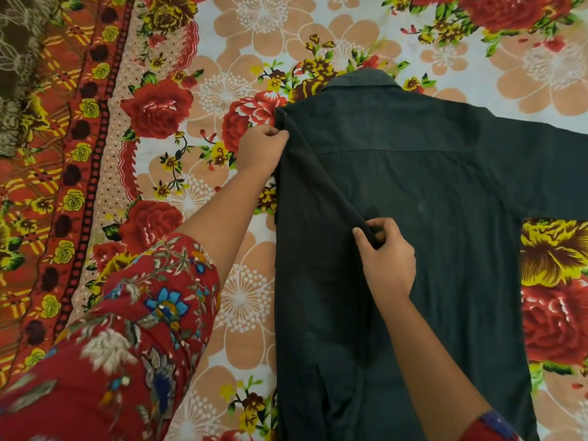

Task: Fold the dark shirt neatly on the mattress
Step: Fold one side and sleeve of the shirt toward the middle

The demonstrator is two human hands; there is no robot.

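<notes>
Dark shirt (429, 218) lies back-side up on a mattress covered by a floral bedsheet (241, 300), its hem nearest the camera and its collar (362, 78) at the far end; nearest the viewer, a red flower-print sleeve (133, 329) covers the person's left upper arm just left of the shirt's lower edge, and a sliver of red cuff shows at the right wrist over the shirt's hem; the right hand (386, 257) rests over the middle of the shirt's back, its thumb and fingers pinched closed on the end of the shirt's left sleeve, which is drawn diagonally across the back panel as a raised ridge of cloth; farther on, the left hand (262, 148) is closed on the shirt's left shoulder edge, fingers curled around the fabric where that ridge begins; the shirt's other sleeve (547, 173) stretches flat off to the right of the body, level with the yoke seam; beyond the collar the bedsheet's peach and red blooms run on, and a red patterned border (79, 154) runs well to the left of the shirt.
</notes>
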